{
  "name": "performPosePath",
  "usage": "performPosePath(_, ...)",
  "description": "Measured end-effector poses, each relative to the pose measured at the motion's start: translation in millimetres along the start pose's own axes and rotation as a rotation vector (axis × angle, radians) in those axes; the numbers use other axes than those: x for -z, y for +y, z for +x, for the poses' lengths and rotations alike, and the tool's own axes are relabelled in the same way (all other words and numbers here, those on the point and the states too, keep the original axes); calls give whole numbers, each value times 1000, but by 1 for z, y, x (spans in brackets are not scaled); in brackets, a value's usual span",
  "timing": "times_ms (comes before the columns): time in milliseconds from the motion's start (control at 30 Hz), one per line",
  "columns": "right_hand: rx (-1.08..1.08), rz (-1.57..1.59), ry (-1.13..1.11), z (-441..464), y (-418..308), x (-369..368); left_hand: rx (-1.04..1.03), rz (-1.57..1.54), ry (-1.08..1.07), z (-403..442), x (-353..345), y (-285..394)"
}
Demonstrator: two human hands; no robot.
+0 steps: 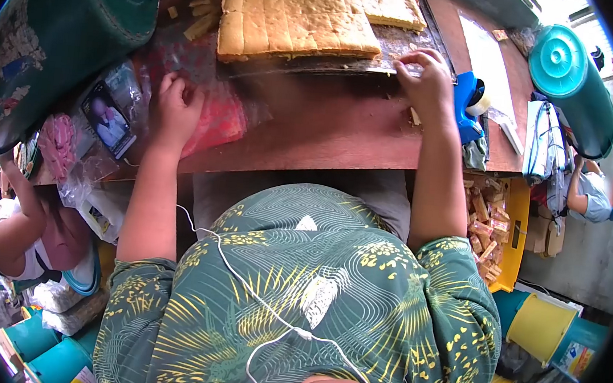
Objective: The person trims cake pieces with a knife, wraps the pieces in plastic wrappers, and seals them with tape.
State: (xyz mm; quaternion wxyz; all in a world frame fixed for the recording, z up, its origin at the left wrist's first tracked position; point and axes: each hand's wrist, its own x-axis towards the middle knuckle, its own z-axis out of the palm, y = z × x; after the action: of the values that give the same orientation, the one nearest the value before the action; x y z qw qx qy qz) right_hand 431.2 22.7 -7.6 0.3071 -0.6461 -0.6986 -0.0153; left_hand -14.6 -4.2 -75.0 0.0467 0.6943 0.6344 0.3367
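A large flat slab of golden-brown cake point(293, 15), scored into pieces, lies on a dark tray point(436, 42) at the top middle. Its near right corner is cut away, baring the tray's crumb-strewn surface. Over that bare corner is my right hand point(430, 75), fingers curled and thumb near the index finger; whatever might be between them is too small to name. My left hand point(178, 107) rests above red-printed plastic wrap point(218, 119) on the table, left of the tray, its fingers bent inward and their tips partly hidden.
A blue tape dispenser point(465, 107) stands right of my right hand. At left are a phone point(107, 119) and a big green drum point(64, 39). A yellow crate point(514, 231) holds wrapped pieces below right. Other people sit at far left and far right.
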Motion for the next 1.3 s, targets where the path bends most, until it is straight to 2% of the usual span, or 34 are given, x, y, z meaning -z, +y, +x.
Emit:
performPosePath(167,-195,-192,-192,-18,7,74,-75,46,54,1,-2,3)
performPosePath(300,-107,-187,-234,-34,47,81,-111,121,73,1,-8,-5)
performPosePath(400,-228,-302,-324,-33,22,86,-106,71,52,0,-9,-13)
performPosePath(567,0,-183,-244,-19,30,53,38,-51,2,2,-9,-16)
performPosePath(667,112,-140,-142,3,3,31,-49,148,14,1,-7,-8)
performPosePath(767,190,-95,-110,24,-10,-1,-19,168,-35,4,-4,-1)
performPosePath(867,242,-76,-121,34,-10,-28,-72,109,35,2,-7,-7)
performPosePath(1100,218,-197,22,44,12,-18,-68,117,21,2,-8,-10)
performPosePath(1200,156,-211,-53,43,27,-3,-83,143,58,2,-7,-4)
performPosePath(1300,204,-76,-190,45,20,-4,-112,179,73,1,-9,-7)
